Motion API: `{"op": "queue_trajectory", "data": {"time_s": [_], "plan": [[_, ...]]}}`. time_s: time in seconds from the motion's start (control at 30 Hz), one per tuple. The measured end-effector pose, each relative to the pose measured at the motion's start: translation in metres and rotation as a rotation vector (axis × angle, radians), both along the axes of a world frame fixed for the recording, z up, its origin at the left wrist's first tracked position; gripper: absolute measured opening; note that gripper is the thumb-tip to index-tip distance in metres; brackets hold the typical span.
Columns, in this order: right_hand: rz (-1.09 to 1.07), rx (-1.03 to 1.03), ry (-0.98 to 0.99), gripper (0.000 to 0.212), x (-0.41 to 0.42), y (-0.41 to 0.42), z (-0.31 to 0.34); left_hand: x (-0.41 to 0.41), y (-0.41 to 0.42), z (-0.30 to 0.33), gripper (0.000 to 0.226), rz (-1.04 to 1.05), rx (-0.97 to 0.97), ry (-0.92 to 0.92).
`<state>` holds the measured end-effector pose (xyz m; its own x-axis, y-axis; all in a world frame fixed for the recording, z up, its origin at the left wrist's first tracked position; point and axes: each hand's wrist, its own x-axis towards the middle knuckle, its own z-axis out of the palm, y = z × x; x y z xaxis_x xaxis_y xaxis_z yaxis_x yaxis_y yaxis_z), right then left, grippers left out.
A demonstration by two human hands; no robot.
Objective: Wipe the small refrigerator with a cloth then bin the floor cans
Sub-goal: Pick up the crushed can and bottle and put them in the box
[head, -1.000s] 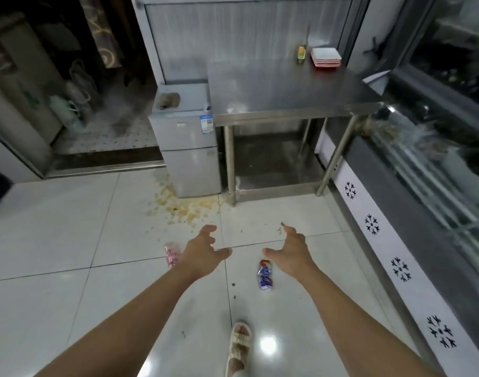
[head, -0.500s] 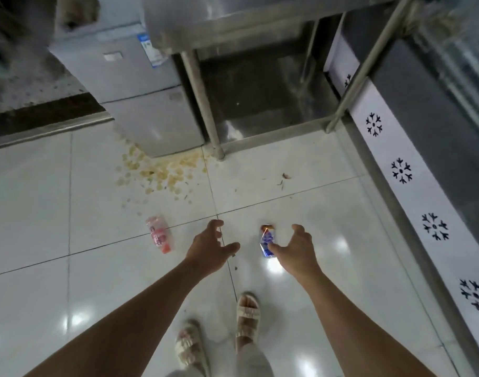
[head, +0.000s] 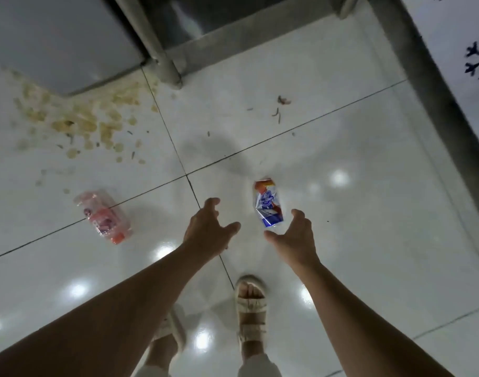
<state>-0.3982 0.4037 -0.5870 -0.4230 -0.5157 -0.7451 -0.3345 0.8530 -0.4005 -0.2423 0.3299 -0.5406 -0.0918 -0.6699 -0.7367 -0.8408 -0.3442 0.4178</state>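
A crushed blue, white and red can [head: 267, 204] lies on the white tiled floor. My right hand [head: 294, 238] hovers just below and to the right of it, fingers spread, holding nothing. My left hand [head: 208, 228] is open too, left of the can and apart from it. Further left a flattened pink bottle with an orange cap [head: 103, 216] lies on the tiles. The lower front of the small grey refrigerator [head: 56, 39] fills the top left; its top is out of view.
A yellowish spill with crumbs [head: 75, 118] spreads on the floor before the refrigerator. A steel table leg [head: 154, 44] and lower rail stand at the top centre. A counter base with snowflake marks [head: 475, 58] runs along the right. My sandalled feet [head: 250, 303] stand below.
The view has tilted down and closer to the floor. Both hands have dropped toward the blue can, my right hand now close beside it.
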Motion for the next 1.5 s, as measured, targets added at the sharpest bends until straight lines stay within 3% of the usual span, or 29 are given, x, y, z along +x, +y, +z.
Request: {"op": "queue_trajectory", "data": {"time_s": [0.3,0.43,0.57,0.87,1.2,1.5], "plan": [[0.021,0.007,0.108,0.094,-0.001,0.002,-0.168,0.009,0.017,-0.168,0.072,-0.058,0.037,-0.008],[0.052,0.043,0.172,0.105,0.003,0.003,-0.213,0.021,0.025,-0.210,0.072,-0.049,0.022,0.011],[0.028,-0.026,0.198,0.101,0.010,0.005,-0.237,0.037,0.028,-0.232,0.070,-0.011,0.009,0.014],[0.134,0.003,0.247,0.077,0.049,-0.018,-0.220,0.090,0.023,-0.218,0.069,0.108,-0.001,-0.002],[0.385,-0.131,0.084,0.078,0.196,-0.067,-0.156,0.197,0.002,-0.176,0.069,0.438,-0.054,-0.067],[0.486,-0.221,0.014,0.072,0.301,-0.087,-0.168,0.309,-0.004,-0.204,0.067,0.626,-0.110,-0.230]]}}
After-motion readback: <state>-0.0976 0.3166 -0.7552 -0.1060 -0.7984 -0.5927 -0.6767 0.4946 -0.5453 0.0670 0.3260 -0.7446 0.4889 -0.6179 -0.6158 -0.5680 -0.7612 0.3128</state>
